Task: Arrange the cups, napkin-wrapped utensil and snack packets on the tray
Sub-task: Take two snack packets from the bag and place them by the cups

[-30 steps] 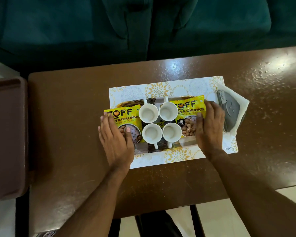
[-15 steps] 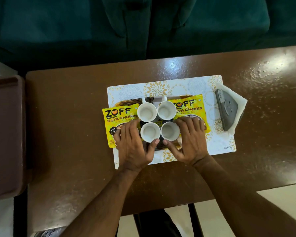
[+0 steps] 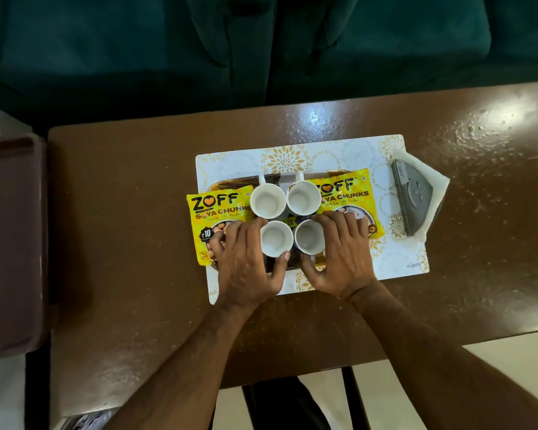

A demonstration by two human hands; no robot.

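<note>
The left hand (image 3: 246,262) and right hand (image 3: 342,256) each cup one near cup (image 3: 276,238), fingers curled around it. Slide both inward until they touch the far cups (image 3: 267,200) at the tray (image 3: 239,183) centre, keeping them upright between the snack packets (image 3: 218,212); the napkin-wrapped utensil (image 3: 415,200) lies right of the tray.

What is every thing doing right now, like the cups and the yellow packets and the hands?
Four white cups: upright, empty, clustered.
Left packet: flat, sealed, under left hand.
Right packet: flat, sealed, under right hand.
Napkin-wrapped utensil: lying on mat's right edge.
Left hand: cupping near-left cup.
Right hand: cupping near-right cup.
</note>
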